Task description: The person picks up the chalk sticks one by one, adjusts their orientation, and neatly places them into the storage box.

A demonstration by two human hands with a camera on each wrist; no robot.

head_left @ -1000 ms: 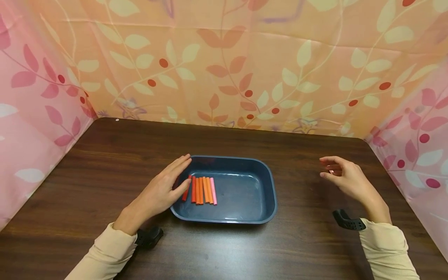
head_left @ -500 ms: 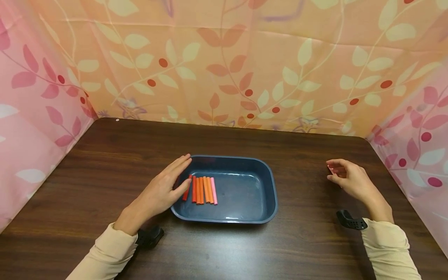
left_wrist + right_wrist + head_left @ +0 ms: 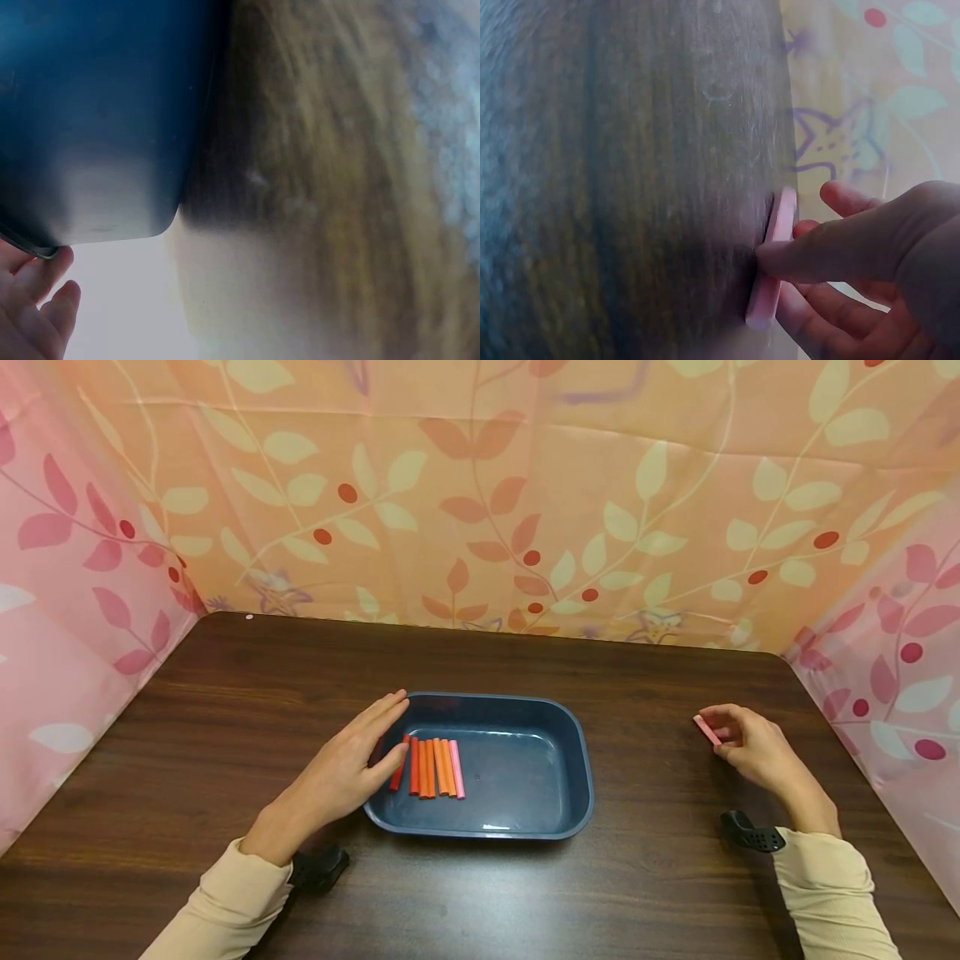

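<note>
My right hand [image 3: 750,742] pinches a short pink stick [image 3: 707,730] between thumb and fingers, over the right side of the table. The right wrist view shows this stick [image 3: 779,217] with the thumb across its middle; whether it touches the table I cannot tell. My left hand [image 3: 341,768] rests at the left end of a dark blue tray [image 3: 480,837], fingers fairly straight along its rim, thumb reaching inside. Several slim sticks lie side by side in the tray's left half: red sticks [image 3: 414,766], orange sticks [image 3: 432,768] and a pink stick [image 3: 457,770]. The thumb partly covers the leftmost red one.
The dark wooden table [image 3: 525,902] has a patterned orange curtain [image 3: 480,510] along its back edge and pink curtains [image 3: 67,610] at its sides. Black wrist straps [image 3: 318,868] sit by both sleeves.
The pink stick, mostly hidden in the right fingers before, now sticks out to the left of them. The right hand has shifted slightly right. The left hand and tray stay put.
</note>
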